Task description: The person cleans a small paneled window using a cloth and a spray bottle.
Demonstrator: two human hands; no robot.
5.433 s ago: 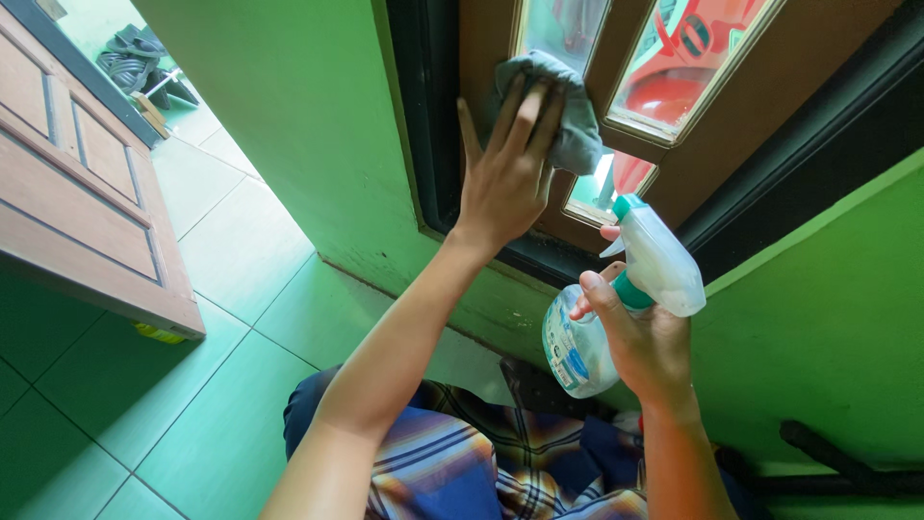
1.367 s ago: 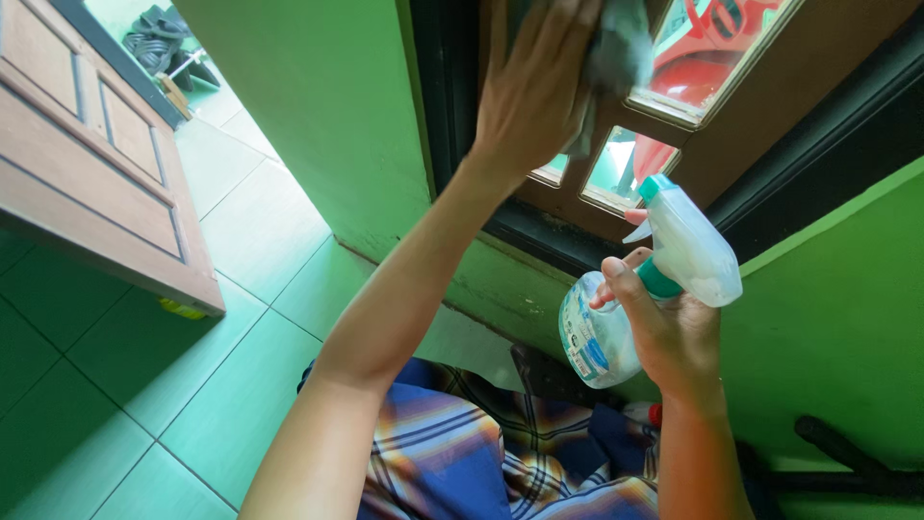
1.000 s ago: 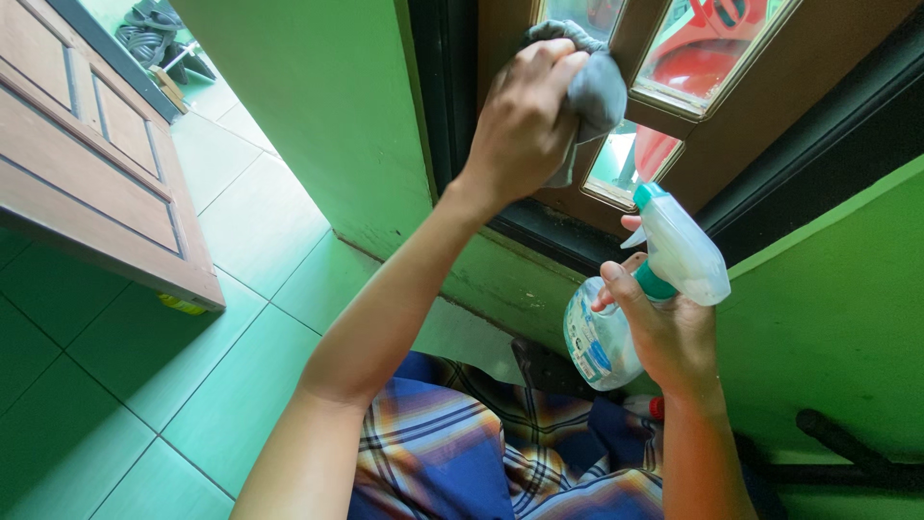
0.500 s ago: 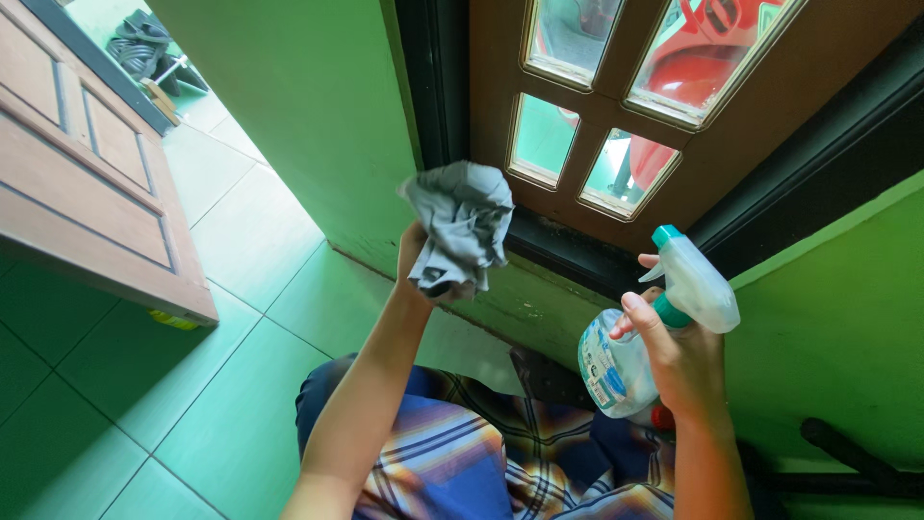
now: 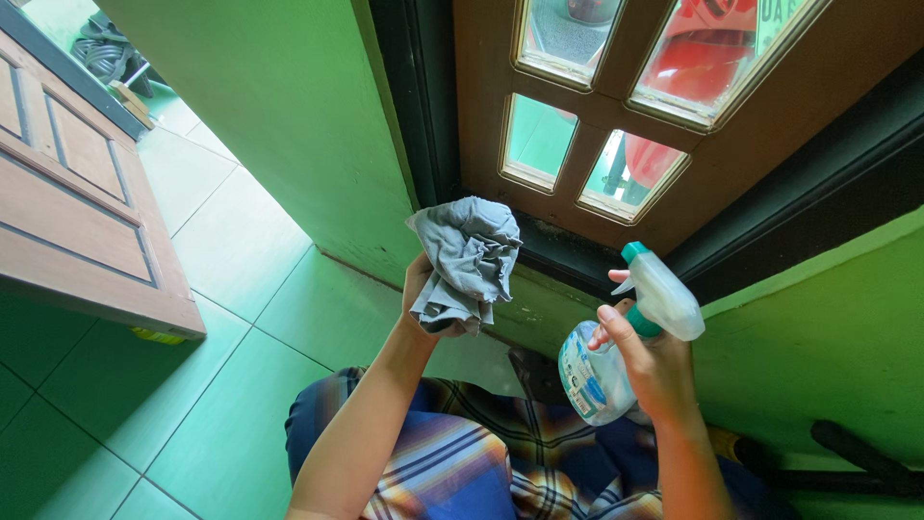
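Observation:
My left hand [image 5: 418, 285] grips a crumpled grey cloth [image 5: 464, 258], held up in front of the green wall, below and left of the window. My right hand [image 5: 650, 364] holds a clear spray bottle [image 5: 616, 349] with a white and teal trigger head, its nozzle pointing up towards the window. The brown wooden window frame [image 5: 587, 154] holds small glass panes [image 5: 537, 141], set in a black outer frame. The cloth touches neither the glass nor the frame.
A green wall [image 5: 289, 125] runs left of the window, with a green tiled floor [image 5: 221, 318] below. A brown wooden door [image 5: 77, 212] stands open at the left. Dark sandals [image 5: 101, 53] lie beyond it. A black bar [image 5: 857, 462] lies low at the right.
My left hand has come down off the window panes with the cloth, and now holds it bunched up below the frame. The spray bottle has dropped a little lower.

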